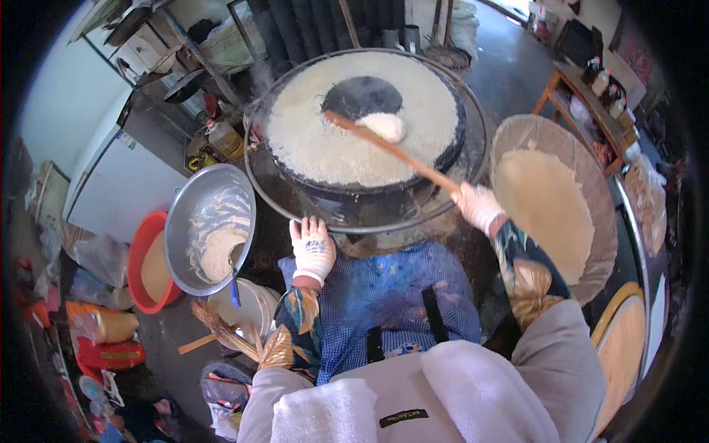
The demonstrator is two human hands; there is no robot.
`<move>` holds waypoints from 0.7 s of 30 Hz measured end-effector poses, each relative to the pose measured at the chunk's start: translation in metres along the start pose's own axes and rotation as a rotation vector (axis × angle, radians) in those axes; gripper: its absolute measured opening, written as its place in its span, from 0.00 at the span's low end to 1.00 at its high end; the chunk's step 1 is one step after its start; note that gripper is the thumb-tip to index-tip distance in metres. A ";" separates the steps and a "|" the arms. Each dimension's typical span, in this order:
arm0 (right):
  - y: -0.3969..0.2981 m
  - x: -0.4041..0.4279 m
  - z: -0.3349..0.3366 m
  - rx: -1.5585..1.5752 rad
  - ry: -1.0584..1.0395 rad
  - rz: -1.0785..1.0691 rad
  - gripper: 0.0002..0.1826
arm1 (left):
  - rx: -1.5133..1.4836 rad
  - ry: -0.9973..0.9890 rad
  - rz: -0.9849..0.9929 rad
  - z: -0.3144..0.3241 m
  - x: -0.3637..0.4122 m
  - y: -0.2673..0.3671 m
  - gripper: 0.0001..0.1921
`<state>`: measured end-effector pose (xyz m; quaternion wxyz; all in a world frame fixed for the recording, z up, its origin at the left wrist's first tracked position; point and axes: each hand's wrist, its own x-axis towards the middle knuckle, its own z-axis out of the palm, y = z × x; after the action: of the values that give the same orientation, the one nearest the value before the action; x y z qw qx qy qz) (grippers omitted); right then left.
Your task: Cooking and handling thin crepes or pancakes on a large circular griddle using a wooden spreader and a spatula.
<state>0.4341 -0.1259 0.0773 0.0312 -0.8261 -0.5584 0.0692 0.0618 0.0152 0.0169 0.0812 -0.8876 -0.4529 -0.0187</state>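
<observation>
My right hand point(479, 206), in a white knit glove, is closed on the end of a long wooden stick point(401, 155). The far part of the stick reaches over a round black griddle point(451, 160) and lies against or just over a lump of pale dough point(383, 127). A ring of pale batter point(304, 133) covers most of the griddle, around a dark bare centre. My left hand point(314, 246), gloved too, rests on the near side of the metal hoop point(365, 228) around the griddle; whether its fingers grip the hoop is unclear.
At left a steel bowl point(183, 238) of batter holds a ladle, beside a red basin point(138, 260) and a whitish bucket point(271, 302) with a brush point(221, 326). To the right stands a lined round basket point(601, 232) with flat pale sheets. A wooden table point(581, 111) holds bottles. Steam rises by the griddle.
</observation>
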 end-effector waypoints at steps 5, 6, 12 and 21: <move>0.044 0.026 0.009 -0.058 -0.020 0.167 0.21 | -0.058 0.037 -0.102 -0.002 0.008 -0.018 0.21; 0.045 0.034 0.012 -0.091 0.022 0.136 0.21 | -0.019 0.040 -0.117 -0.003 0.009 -0.022 0.23; 0.030 0.029 0.014 -0.116 -0.023 0.022 0.22 | -0.067 0.016 -0.236 0.009 0.028 -0.058 0.22; 0.024 0.036 0.008 -0.189 -0.052 0.055 0.21 | -0.120 -0.055 -0.390 0.010 0.059 -0.109 0.23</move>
<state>0.4683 -0.1016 0.0631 -0.0632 -0.8382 -0.5403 0.0386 0.0084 0.1267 0.0267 0.0106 -0.7866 -0.6163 -0.0365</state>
